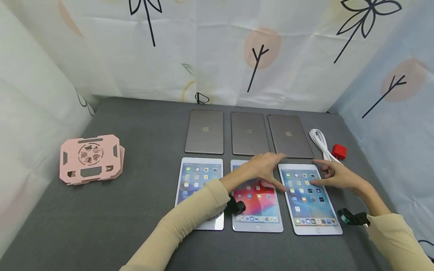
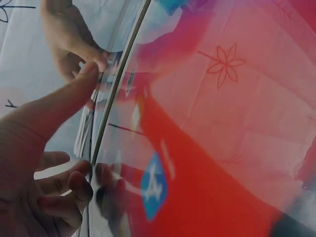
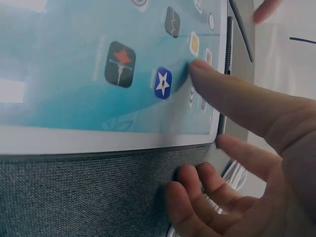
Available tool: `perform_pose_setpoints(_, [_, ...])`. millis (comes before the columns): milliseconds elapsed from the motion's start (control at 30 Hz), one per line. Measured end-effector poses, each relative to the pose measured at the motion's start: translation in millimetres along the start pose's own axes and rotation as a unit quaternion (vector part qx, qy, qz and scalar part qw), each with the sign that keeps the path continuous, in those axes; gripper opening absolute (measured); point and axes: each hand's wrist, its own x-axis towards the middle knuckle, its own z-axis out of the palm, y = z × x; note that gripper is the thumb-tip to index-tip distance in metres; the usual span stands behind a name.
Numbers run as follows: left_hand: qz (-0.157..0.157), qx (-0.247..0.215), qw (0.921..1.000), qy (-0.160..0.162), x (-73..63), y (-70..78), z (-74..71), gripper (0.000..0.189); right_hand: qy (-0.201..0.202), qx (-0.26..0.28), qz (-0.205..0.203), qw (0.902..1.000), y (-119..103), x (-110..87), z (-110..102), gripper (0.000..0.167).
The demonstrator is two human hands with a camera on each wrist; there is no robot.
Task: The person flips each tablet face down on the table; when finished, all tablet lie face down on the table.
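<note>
Sleeves, beige, both forearms, w/ black wrist cams strapped on; nearest the head cam.

Front row, 3 tablets face up, screens lit:
- left tablet [image 1: 200, 192] – blue wallpaper, part covered by the left forearm, untouched.
- middle tablet [image 1: 257, 203] – red wallpaper; left hand [image 1: 262, 169] reaches over its top.
- right tablet [image 1: 310, 197] – blue wallpaper, lies on the worktop [image 1: 135, 210] at front right. Both hands at it: right hand [image 1: 333, 176] w/ fingers loosely spread, index tip on the screen near the top right edge, other fingers off the glass; left hand w/ index finger out straight to the tablet's upper left edge, remaining fingers loosely curled, gripping nothing.

Back row, 3 tablets [image 1: 249, 133] face down, grey backs up; none flipped or lit.

Misc.: white cable [image 1: 320, 145] coiled w/ red plug [image 1: 339, 151], right of the back row; pink stand [image 1: 89, 159] far left, unused.

Progress, est.: front row on; back row appears not yet handled.
</note>
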Motion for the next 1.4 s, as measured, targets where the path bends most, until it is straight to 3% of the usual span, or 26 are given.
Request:
perform_pose_setpoints(167, [-0.024,0.054,0.9982,-0.011,9.9,9.4,9.0,0.108,-0.012,0.004,0.013,0.9998,-3,-4.6,1,0.093])
perform_pose_setpoints(300, [-0.034,0.088,0.9955,-0.002,13.9,14.4,12.3,0.099,-0.004,0.012,0.018,0.9998,-4,-8.3,1,0.093])
perform_pose_setpoints(500, [-0.042,0.079,0.9958,0.018,18.1,18.6,16.7,0.086,-0.010,0.056,0.055,0.9969,-1,-12.2,2,0.090])
perform_pose_setpoints(733, [-0.042,0.068,0.9963,0.033,22.2,21.5,19.3,0.077,-0.040,0.145,0.080,0.9854,9,-16.8,-4,0.092])
perform_pose_setpoints(933, [-0.038,0.068,0.9965,0.032,25.4,27.6,18.4,0.084,-0.053,0.200,0.034,0.9777,20,-31.0,-17,0.091])
perform_pose_setpoints(1167, [-0.034,0.075,0.9956,0.046,32.0,37.4,24.7,0.088,-0.048,0.264,-0.033,0.9626,27,-46.5,-33,0.073])
perform_pose_setpoints(1400, [-0.048,0.067,0.9941,0.070,43.1,53.8,37.7,0.105,0.006,0.242,-0.056,0.9686,23,-56.8,-42,0.063])
